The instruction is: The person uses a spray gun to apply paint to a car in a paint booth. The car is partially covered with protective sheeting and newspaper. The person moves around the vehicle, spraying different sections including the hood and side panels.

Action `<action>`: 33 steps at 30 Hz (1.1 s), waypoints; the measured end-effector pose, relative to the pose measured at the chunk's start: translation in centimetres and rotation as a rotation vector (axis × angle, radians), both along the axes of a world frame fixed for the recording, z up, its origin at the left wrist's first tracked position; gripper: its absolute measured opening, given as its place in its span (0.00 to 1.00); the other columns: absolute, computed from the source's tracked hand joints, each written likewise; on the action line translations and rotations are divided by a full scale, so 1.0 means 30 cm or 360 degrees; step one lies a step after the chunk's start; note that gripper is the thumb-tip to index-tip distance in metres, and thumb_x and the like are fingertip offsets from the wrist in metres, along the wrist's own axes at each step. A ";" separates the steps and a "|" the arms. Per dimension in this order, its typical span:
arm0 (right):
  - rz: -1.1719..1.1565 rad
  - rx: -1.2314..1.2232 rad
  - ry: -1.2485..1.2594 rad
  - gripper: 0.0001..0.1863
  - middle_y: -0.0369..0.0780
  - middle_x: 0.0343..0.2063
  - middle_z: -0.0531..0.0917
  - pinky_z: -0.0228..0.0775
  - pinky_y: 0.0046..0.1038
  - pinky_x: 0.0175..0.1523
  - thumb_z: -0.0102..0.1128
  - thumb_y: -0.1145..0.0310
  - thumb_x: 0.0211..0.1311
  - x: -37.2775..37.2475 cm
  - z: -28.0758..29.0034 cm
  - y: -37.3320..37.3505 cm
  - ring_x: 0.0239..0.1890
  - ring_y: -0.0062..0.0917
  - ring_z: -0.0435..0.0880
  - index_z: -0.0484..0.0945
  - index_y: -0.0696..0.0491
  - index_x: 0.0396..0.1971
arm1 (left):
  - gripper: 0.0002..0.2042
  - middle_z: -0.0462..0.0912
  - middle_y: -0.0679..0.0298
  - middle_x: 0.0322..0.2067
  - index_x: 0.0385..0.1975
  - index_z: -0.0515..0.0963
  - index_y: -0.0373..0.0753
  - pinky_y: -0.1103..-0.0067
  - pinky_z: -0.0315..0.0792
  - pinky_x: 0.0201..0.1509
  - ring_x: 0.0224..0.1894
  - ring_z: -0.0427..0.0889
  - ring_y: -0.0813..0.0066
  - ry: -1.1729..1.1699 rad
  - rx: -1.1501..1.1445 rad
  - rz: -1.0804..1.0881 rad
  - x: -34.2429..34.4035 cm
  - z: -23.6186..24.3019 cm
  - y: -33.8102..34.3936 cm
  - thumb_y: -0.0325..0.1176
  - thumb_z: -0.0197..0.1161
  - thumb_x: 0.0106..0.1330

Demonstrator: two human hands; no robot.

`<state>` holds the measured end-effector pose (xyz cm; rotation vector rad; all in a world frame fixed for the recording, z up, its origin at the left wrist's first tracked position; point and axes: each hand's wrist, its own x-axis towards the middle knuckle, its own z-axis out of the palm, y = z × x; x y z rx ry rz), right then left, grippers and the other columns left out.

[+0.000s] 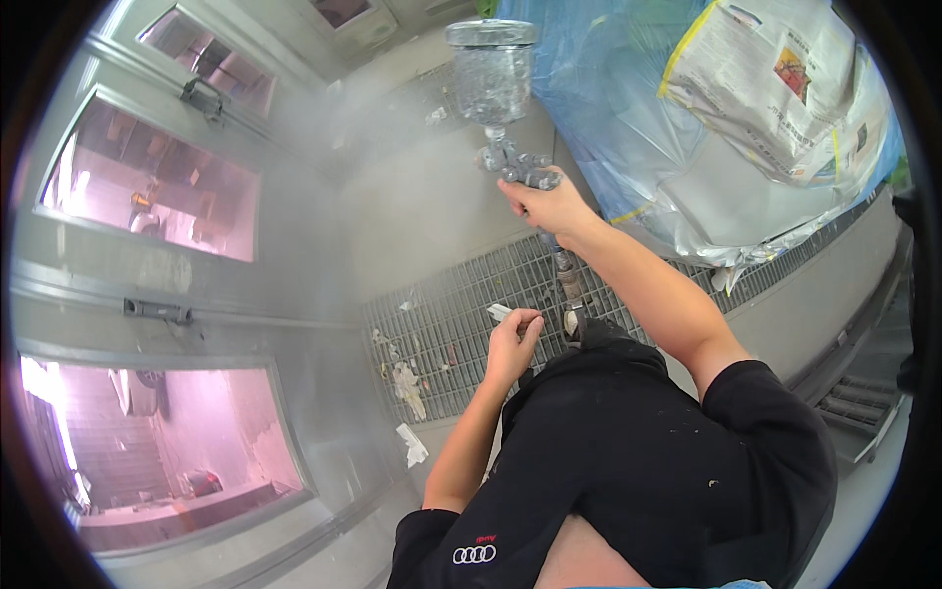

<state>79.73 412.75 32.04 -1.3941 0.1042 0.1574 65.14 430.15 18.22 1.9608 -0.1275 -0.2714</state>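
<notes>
My right hand (557, 204) is wrapped round the handle of a gravity-feed spray gun (517, 167), held upright at arm's length. The gun's round cup (493, 83) is wrapped in silvery, paint-spotted film. From below the grip, a hose (566, 275) hangs toward the floor. Pale mist hangs in the air left of the gun. My left hand (512, 346) is held low near my body, fingers curled. A small white scrap (498, 311) shows at its edge; I cannot tell whether it is held or lies on the grating behind.
At the right stands a grey curved panel (751, 201), masked with blue plastic sheeting (589, 79) and printed paper (775, 88). Floor grating (461, 290) with white scraps (409, 391) runs below. Windowed metal doors (339, 334) line the left. A metal step (854, 407) is at the far right.
</notes>
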 end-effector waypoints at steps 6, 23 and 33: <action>-0.0081 0.0123 -0.0074 0.07 0.30 0.21 0.77 0.60 0.26 0.27 0.65 0.68 0.67 0.172 -0.036 -0.004 0.22 0.14 0.69 0.80 0.54 0.30 | 0.08 0.86 0.63 0.32 0.43 0.82 0.33 0.81 0.75 0.41 0.35 0.83 0.80 0.0189 -0.0071 -0.0195 0.091 -0.047 -0.096 0.32 0.64 0.72; -0.0140 0.0274 0.0006 0.12 0.28 0.19 0.73 0.54 0.21 0.26 0.63 0.64 0.69 0.369 -0.071 0.031 0.21 0.12 0.65 0.76 0.48 0.25 | 0.09 0.84 0.63 0.30 0.44 0.81 0.32 0.81 0.75 0.38 0.32 0.80 0.81 0.0248 0.0022 -0.0313 0.345 -0.061 0.029 0.31 0.64 0.72; -0.0444 0.0138 0.0062 0.11 0.28 0.20 0.74 0.57 0.20 0.26 0.63 0.63 0.70 0.309 -0.047 0.349 0.23 0.12 0.69 0.77 0.48 0.26 | 0.10 0.83 0.64 0.28 0.42 0.80 0.31 0.79 0.74 0.35 0.30 0.79 0.81 -0.0045 0.0030 -0.0705 0.450 -0.037 0.415 0.32 0.64 0.71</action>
